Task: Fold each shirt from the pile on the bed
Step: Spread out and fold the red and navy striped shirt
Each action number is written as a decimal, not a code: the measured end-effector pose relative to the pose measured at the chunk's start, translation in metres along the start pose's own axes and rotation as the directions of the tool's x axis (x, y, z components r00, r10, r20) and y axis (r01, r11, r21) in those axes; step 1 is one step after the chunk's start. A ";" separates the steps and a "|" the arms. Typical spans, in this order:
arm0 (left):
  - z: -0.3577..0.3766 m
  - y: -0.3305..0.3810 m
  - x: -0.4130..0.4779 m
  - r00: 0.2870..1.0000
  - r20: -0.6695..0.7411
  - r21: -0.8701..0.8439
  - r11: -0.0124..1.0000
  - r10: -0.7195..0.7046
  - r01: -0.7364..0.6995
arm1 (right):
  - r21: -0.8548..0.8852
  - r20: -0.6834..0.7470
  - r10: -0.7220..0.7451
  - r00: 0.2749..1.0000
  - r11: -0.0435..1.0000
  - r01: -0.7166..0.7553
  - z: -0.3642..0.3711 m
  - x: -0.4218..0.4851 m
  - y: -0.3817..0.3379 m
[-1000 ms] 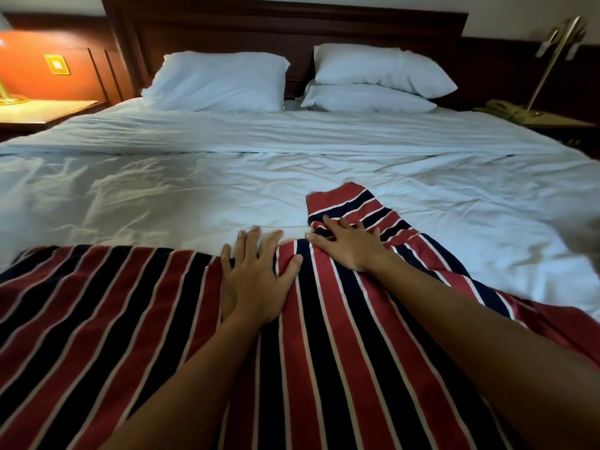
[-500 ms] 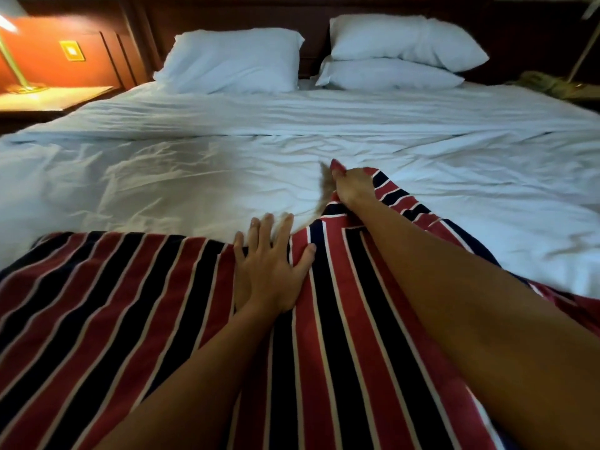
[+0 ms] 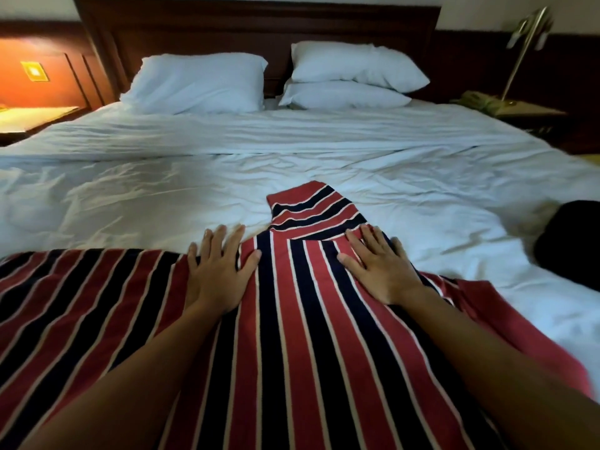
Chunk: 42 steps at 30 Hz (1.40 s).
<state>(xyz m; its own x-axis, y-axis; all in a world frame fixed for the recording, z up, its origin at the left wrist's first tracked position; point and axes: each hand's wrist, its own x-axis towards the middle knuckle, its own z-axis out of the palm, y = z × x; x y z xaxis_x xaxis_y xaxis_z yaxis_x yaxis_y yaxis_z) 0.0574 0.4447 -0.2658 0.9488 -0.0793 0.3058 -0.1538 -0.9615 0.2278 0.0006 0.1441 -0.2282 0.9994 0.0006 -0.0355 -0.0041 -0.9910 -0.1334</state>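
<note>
Both palms flat, fingers spread, gripping nothing: my left hand (image 3: 217,274) sits on the far edge of the striped shirt (image 3: 292,345), my right hand (image 3: 380,271) by its shoulder. The shirt covers the 6 o'clock end of the bed (image 3: 357,147), with the sleeve (image 3: 311,209) poking toward 12. If I push too hard, the rumpled sheet (image 3: 136,203) probably bunches underneath and skews the fold.

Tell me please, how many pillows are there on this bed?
3. The left pillow lies alone near the headboard. On the right, the upper pillow rests on the lower pillow. Another could be hidden behind them.
</note>
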 end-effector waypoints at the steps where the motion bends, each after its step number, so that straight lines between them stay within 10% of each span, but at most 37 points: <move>1: 0.002 0.000 0.000 1.000 -0.002 0.001 1.000 -0.001 0.001 | 0.000 -0.015 0.016 1.000 1.000 -0.016 0.001 0.004 0.002; 8: -0.009 0.004 -0.010 0.993 -0.109 -0.063 0.997 0.039 -0.046 | 0.091 -0.360 0.185 0.915 0.982 -0.163 -0.026 -0.033 0.048; 14: -0.020 0.009 -0.033 0.994 -0.021 -0.127 0.986 0.104 -0.105 | 0.170 -0.005 0.051 0.999 0.984 -0.049 -0.046 -0.081 0.105; 24: -0.049 0.006 -0.088 0.926 0.377 -0.016 1.000 0.022 -0.017 | -0.122 -0.111 0.295 0.949 0.944 -0.308 -0.047 -0.111 0.088; 32: -0.093 -0.013 -0.147 0.908 0.419 0.071 0.997 -0.022 -0.008 | 0.004 0.161 -0.006 0.987 1.000 0.005 -0.025 -0.192 0.030; 39: -0.154 -0.121 -0.198 0.861 0.416 0.241 0.948 -0.293 0.206 | -0.069 0.191 0.345 0.919 0.939 -0.338 -0.032 -0.210 0.001; 42: -0.182 -0.181 -0.207 0.811 0.373 0.295 0.886 -0.451 0.357 | -0.055 0.118 0.186 0.975 0.982 -0.181 -0.029 -0.220 -0.042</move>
<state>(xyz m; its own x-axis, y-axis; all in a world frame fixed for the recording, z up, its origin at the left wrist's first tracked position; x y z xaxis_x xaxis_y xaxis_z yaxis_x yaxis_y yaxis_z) -0.1618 0.6827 -0.2017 0.9415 0.2713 -0.2001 0.2842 -0.9580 0.0383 -0.2185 0.1815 -0.1865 0.9698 -0.1683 -0.1767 -0.1829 -0.9806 -0.0699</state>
